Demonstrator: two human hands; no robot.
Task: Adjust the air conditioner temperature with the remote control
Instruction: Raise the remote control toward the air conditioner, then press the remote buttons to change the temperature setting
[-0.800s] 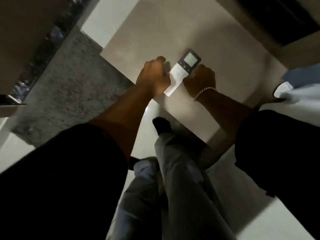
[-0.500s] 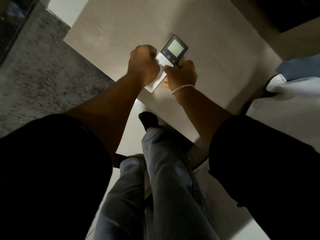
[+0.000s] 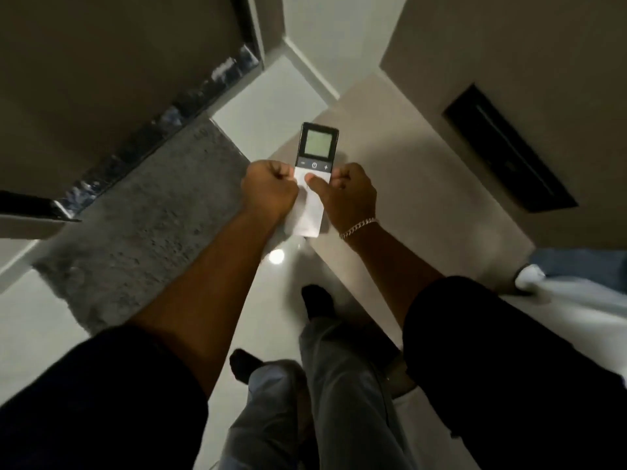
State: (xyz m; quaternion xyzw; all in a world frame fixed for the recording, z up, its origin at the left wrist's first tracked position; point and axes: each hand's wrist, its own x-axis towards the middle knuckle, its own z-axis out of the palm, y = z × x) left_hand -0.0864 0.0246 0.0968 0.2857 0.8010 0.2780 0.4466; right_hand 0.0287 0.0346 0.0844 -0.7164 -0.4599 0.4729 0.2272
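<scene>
2 hands hold the remote (image 3: pixel 314 171) upright in mid-air, long axis 12 to 6 o'clock. Left hand (image 3: pixel 269 191) closes at 9, right hand (image 3: pixel 349 191) at 3; its thumb (image 3: pixel 314 180) rests just below the buttons, nearest them.

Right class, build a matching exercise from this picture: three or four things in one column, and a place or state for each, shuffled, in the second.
Things:
1. remote control
2. bracelet
3. grey rug
4. right thumb

Places or states:
A. lying on the floor at the left
B. held up between both hands
C. around the right wrist
D. resting on the remote's white lower part

Pairs: 1-B, 2-C, 3-A, 4-D
</scene>
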